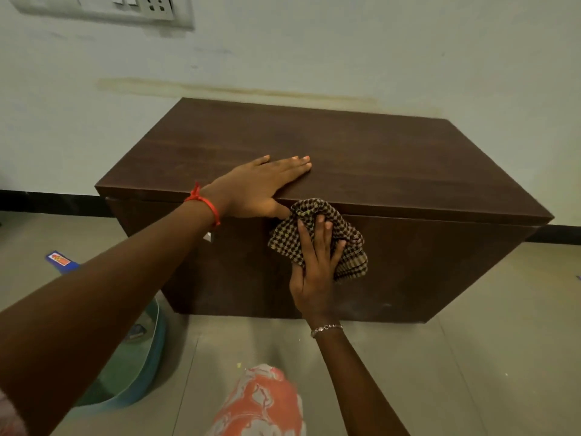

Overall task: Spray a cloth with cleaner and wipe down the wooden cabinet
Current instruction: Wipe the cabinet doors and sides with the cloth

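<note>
A low dark brown wooden cabinet [361, 158] stands on the floor against a pale wall. My left hand [261, 187] lies flat on its top near the front edge, fingers together, thumb hooked over the edge. My right hand [314, 272] presses a bunched brown-and-cream checked cloth [327, 234] against the cabinet's front face, just under the top edge. The fingers spread over the cloth. No spray bottle is clearly visible.
A teal plastic tub [138, 366] sits on the tiled floor at lower left, partly behind my left arm. A blue packet [61, 261] lies on the floor left of the cabinet. My knee in orange-patterned fabric [261, 404] is at the bottom. A switch panel [125, 7] hangs on the wall.
</note>
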